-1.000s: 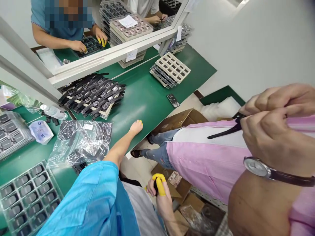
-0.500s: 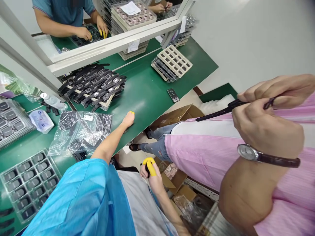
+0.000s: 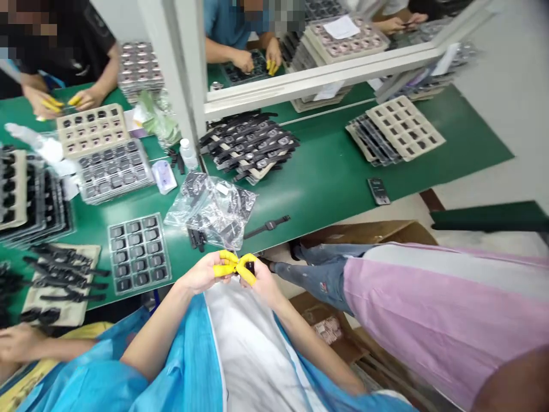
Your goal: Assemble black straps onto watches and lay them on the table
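Note:
My left hand (image 3: 206,273) and my right hand (image 3: 261,281) meet in front of my body, just off the table's front edge, with yellow covers on several fingers. Between the fingertips is a small black piece (image 3: 249,266), mostly hidden; both hands pinch it. A black watch with its strap laid out (image 3: 270,225) lies on the green table (image 3: 317,197) just beyond my hands. To its left is a clear plastic bag (image 3: 214,209) with black straps inside. Further back, a pile of black-strapped watches (image 3: 257,143) rests on a beige tray.
Left on the table are a tray of black pieces (image 3: 139,252), stacked trays (image 3: 115,171), a bottle (image 3: 187,154) and a strap-laden tray (image 3: 71,286). A phone (image 3: 378,191) and stacked trays (image 3: 403,129) are at right. A person in pink (image 3: 412,286) stands close on the right.
My left hand has come back from the table to meet my right hand. The view has swung left, showing more trays. The pink-clad person's hands are out of view.

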{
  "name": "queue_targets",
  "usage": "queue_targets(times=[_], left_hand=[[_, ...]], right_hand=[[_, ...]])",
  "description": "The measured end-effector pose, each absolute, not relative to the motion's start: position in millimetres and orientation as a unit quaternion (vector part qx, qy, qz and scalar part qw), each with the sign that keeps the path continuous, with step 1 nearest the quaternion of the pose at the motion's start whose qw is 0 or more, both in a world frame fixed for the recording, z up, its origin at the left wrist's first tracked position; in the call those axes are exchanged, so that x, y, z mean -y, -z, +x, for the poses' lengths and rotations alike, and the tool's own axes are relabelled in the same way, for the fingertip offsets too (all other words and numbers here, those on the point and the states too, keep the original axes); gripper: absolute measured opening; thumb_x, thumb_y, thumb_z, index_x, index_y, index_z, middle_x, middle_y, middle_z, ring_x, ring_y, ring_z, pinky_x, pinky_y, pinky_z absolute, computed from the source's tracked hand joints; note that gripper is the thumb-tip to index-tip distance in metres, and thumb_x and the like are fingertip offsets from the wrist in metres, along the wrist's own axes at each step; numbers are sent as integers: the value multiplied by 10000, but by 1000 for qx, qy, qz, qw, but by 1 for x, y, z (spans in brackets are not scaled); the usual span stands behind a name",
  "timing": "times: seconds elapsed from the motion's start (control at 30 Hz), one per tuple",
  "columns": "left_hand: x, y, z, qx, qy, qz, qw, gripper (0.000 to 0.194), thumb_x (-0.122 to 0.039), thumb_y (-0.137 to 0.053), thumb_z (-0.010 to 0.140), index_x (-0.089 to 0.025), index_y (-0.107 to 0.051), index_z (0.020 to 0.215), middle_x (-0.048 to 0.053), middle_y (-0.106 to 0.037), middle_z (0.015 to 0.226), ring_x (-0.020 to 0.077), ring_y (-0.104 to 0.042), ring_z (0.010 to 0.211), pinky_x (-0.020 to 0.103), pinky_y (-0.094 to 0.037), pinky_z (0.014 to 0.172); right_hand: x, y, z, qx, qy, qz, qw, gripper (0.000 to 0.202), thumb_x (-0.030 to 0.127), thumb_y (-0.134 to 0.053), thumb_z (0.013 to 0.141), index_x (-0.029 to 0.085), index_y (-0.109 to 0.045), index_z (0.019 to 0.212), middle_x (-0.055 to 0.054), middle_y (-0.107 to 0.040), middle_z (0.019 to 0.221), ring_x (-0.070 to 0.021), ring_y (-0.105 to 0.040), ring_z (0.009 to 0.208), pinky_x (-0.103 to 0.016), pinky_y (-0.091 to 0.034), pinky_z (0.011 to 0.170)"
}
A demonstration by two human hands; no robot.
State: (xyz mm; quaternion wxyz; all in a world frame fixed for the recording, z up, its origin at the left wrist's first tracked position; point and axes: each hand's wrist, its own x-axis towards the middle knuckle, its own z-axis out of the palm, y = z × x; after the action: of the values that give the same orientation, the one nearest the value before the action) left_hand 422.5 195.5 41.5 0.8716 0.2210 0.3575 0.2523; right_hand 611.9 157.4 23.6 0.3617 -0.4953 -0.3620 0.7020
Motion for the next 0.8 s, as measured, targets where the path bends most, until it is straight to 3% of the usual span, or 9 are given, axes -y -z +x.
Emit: queue_targets(times=[0.27,0.43,0.6,0.8], left_hand=[[-161,-61,347,-403,-380,173,815,426,-291,-936,702,-136,-685,1010,7,-654,782,88,-565,599,224,-426,566],[-137,-60,342,-437,-502,129,735,492,-369,-920,727,-169,-659,1094,11,-693,821,124,-629,661,256,-496,627],[-122,-62,345,-464,-527,81,708,427,-440,-917,713,-142,-662,882,-20,-601,622,92,-544,560,203,-408,520],[-124,-69,343,-478,-470,83,737,486,-496,-923,670,-149,-594,761,-26,-567,636,51,-458,498,180,-295,458]], right_hand=[[-162,-34,537,457,-733,-417,283,385,592,-683,912,231,-550,887,62,-539,591,-130,-503,511,-286,-428,548],[-161,-35,499,427,-737,-402,335,409,630,-639,933,246,-507,879,67,-511,581,-139,-498,522,-300,-433,562],[-160,-41,480,476,-700,-407,343,378,596,-624,952,243,-527,856,31,-577,641,-151,-525,582,-306,-423,590],[-161,-41,484,523,-674,-418,312,289,508,-640,962,236,-575,890,11,-634,706,-164,-563,631,-313,-434,629]])
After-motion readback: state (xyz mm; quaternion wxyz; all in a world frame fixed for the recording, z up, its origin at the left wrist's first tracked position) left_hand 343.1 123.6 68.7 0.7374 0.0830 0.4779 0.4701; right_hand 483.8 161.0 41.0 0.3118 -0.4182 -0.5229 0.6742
